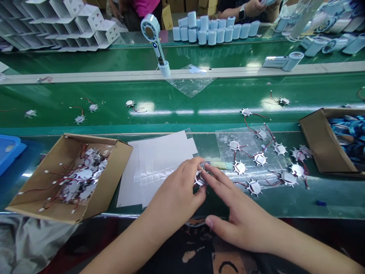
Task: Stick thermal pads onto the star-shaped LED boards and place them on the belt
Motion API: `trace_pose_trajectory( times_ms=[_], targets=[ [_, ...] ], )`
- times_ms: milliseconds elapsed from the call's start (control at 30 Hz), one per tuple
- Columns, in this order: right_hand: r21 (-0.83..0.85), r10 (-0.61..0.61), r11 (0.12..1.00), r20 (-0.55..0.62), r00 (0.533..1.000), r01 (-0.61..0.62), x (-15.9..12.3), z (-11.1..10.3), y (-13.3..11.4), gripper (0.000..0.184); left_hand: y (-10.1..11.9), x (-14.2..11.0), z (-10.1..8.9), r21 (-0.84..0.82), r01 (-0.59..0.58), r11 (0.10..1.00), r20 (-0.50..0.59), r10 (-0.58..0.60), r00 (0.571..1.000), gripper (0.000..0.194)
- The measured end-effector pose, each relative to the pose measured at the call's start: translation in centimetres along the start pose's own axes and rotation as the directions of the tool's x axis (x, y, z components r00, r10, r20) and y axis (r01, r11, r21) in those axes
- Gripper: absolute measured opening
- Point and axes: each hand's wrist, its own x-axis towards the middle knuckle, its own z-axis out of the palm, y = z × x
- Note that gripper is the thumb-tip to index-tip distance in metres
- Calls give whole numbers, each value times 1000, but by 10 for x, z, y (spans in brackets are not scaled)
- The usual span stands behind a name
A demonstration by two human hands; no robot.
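While left hand [176,194] pinches disc [200,179], box [114,171] nearby

Glossy green belt [85,89], matt white paper sheets [162,148], rough brown cardboard box [49,207]

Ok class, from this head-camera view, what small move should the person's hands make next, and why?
Probably move the small white spoked disc to the clear plastic sheet. The left hand holds it, with the right hand against it, and similar wired discs already lie on that sheet, right beside the hands.
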Motion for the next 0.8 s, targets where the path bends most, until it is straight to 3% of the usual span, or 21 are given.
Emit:
trace_pose_trajectory(
  times_ms=[100,167,400,467,533,600,700,800],
  targets=[
    [-385,-24,923,25,999,32,2,-1,2,90,-3,3,-2,-19,54,998,46,-53,998,53],
    [-498,-51,865,30,998,59,5,-2,5,86,-6,5,-4,-24,63,998,78,-61,995,52],
    [-501,-111,863,-72,991,60,9,-6,10,85,-3,13,-10,-97,60,993,50,-56,997,51],
    [-498,-133,867,-177,975,28,7,-11,16,83,-4,24,-14,-88,34,996,51,-29,998,50],
    [-479,-133,876,-352,927,-56,6,-18,25,77,-8,47,-21,-60,9,998,70,-5,998,49],
    [-477,-93,868,-433,897,-140,6,-22,34,67,-15,83,-28,6,-47,999,65,47,997,47],
    [-475,-5,858,-387,922,-195,10,-20,45,51,-31,152,-31,149,-133,980,24,131,991,43],
    [-397,75,893,-332,940,-211,16,-10,50,42,-48,213,-22,200,-117,973,3,119,993,42]
  ],
)
